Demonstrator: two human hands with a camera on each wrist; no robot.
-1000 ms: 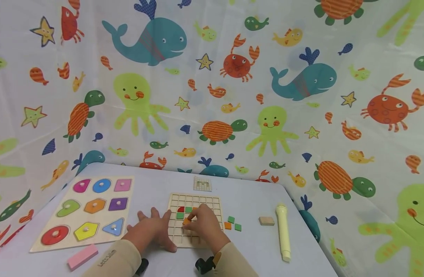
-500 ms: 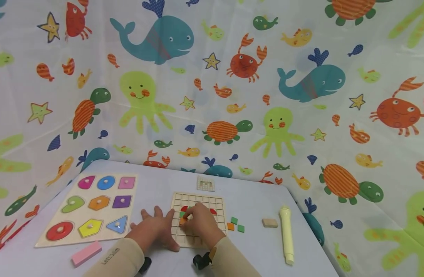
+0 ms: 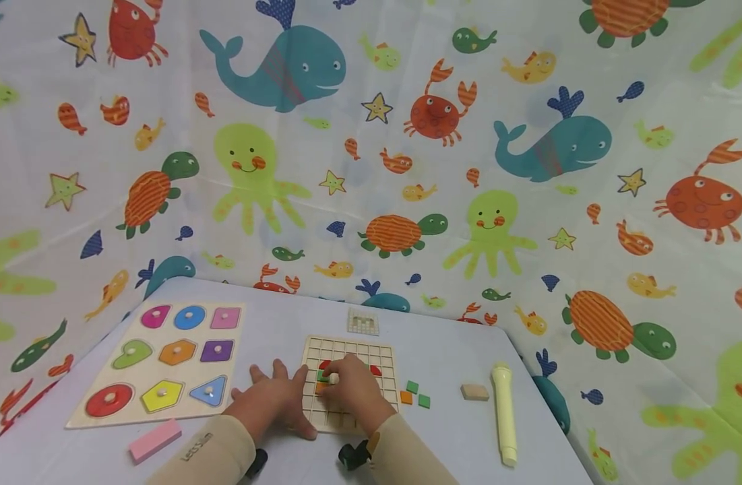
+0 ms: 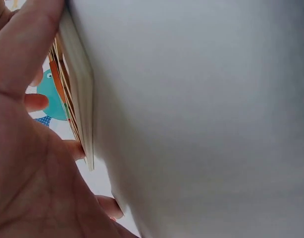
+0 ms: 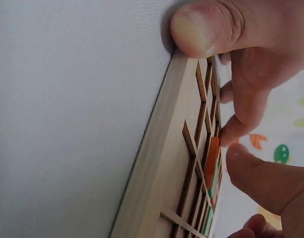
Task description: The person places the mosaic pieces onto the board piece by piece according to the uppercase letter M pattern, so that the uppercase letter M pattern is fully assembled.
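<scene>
A wooden grid board (image 3: 383,364) lies on the pale table in the head view, with red and green tiles in some of its cells. My left hand (image 3: 272,396) lies flat beside it, fingers against the board's left edge (image 4: 78,89). My right hand (image 3: 351,391) is over the board with its fingers curled. Its fingertips pinch an orange tile (image 3: 320,387) sitting in a cell beside the green tile. In the right wrist view the orange tile (image 5: 211,161) stands in the grid (image 5: 162,163), a fingertip (image 5: 231,133) touching it.
A shape puzzle board (image 3: 164,364) lies at the left with a pink block (image 3: 155,441) in front of it. One orange tile (image 3: 406,397) and two green tiles (image 3: 412,386), a wooden block (image 3: 474,392) and a cream torch (image 3: 503,414) lie at the right. A small grid card (image 3: 363,321) sits behind.
My right hand has carried the orange tile a little up and left across the board, into a cell by the green tile. The left hand stays flat at the board's edge.
</scene>
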